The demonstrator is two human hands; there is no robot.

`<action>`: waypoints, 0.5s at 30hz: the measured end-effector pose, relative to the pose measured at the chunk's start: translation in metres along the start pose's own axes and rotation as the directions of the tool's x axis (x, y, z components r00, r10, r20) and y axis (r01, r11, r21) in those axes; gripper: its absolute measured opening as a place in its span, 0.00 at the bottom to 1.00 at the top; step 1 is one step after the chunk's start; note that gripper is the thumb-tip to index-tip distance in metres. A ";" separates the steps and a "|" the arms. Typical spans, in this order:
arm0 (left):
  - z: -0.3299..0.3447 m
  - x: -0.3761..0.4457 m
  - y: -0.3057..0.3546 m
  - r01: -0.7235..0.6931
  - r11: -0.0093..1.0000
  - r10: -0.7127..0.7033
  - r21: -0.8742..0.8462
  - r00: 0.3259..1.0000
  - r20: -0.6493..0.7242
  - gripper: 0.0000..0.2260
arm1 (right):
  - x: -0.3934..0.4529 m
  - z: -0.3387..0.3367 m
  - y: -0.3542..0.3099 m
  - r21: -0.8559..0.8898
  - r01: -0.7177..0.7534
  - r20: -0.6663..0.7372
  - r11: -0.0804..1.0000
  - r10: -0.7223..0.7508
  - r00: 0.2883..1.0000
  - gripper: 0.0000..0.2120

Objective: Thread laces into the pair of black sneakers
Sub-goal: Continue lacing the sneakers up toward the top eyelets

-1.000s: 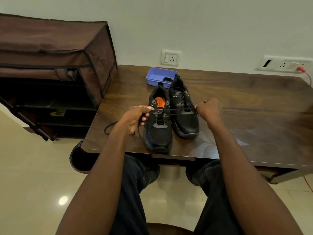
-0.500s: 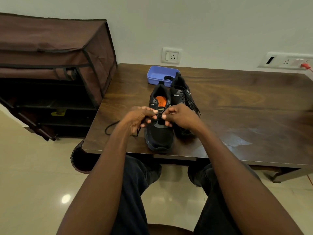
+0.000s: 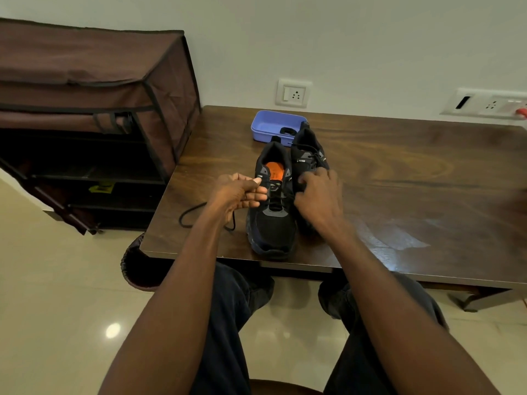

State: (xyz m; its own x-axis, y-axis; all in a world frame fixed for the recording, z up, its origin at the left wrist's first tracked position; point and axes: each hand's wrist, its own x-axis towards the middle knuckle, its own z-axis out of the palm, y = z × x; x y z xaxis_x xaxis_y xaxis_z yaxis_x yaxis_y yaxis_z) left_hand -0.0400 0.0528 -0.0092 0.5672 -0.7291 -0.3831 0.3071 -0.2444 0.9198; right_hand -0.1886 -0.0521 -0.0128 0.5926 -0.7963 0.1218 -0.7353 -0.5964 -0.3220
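Note:
Two black sneakers stand side by side on the dark wooden table [image 3: 399,172], toes toward me. The left sneaker [image 3: 271,223] shows an orange insole and has a black lace [image 3: 191,212] running out of it, looping on the table to the left. My left hand [image 3: 239,192] is closed on this lace just left of the shoe's eyelets. The right sneaker [image 3: 308,155] is laced. My right hand [image 3: 319,201] rests on the gap between the two shoes, fingers curled at the left shoe's eyelet edge; I cannot tell whether it grips a lace end.
A blue plastic tray [image 3: 273,124] with a small black item sits behind the sneakers. A brown fabric shoe rack [image 3: 94,115] stands left of the table. Wall sockets [image 3: 293,94] are above the table's back edge. My knees are under the near edge.
A second ago my hands were spread apart with the lace pulled taut across the shoes. They came together over the left sneaker, then my right hand shifted right onto the shoes.

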 end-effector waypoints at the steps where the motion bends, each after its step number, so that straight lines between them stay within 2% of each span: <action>1: 0.001 0.000 -0.001 -0.013 0.999 0.013 0.046 1.000 -0.004 0.04 | 0.002 0.002 -0.004 0.189 0.070 0.004 0.979 -0.072 0.997 0.15; 3: 0.002 0.001 -0.001 -0.021 0.991 0.019 0.130 1.000 0.017 0.04 | 0.004 0.006 -0.012 0.528 0.073 0.091 0.846 -0.142 0.986 0.14; 4: 0.003 0.002 -0.001 -0.015 0.988 0.011 0.156 1.000 0.022 0.03 | 0.005 0.007 -0.015 0.595 0.055 0.121 0.802 -0.157 0.980 0.12; 7: 0.005 0.003 -0.001 -0.009 0.987 0.009 0.161 1.000 0.000 0.04 | 0.007 0.013 -0.019 0.660 0.008 0.142 0.752 -0.135 0.981 0.07; 10: 0.009 0.007 -0.003 -0.045 0.993 0.050 0.113 0.998 -0.041 0.06 | 0.009 0.018 -0.019 0.729 -0.073 0.143 0.680 -0.047 0.989 0.09; 12: 0.011 0.011 -0.004 -0.117 0.989 0.128 0.089 0.982 -0.137 0.07 | 0.014 0.025 -0.017 0.615 -0.050 0.056 0.787 0.019 0.998 0.10; 14: 0.013 0.015 -0.006 -0.191 0.971 0.220 0.144 0.949 -0.225 0.05 | 0.018 0.030 -0.014 0.380 0.019 -0.070 0.925 0.008 0.997 0.09; 15: 0.015 0.016 -0.007 -0.203 0.962 0.243 0.180 0.939 -0.245 0.04 | 0.019 0.032 -0.013 0.285 0.053 -0.112 0.957 -0.022 0.993 0.09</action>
State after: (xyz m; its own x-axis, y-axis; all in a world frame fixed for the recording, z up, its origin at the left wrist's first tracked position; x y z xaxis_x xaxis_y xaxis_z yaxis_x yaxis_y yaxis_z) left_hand -0.0444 0.0331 -0.0204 0.7940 -0.5874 -0.1565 0.0428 -0.2028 0.9783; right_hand -0.1575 -0.0565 -0.0367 0.5683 -0.7891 0.2330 -0.5783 -0.5846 -0.5691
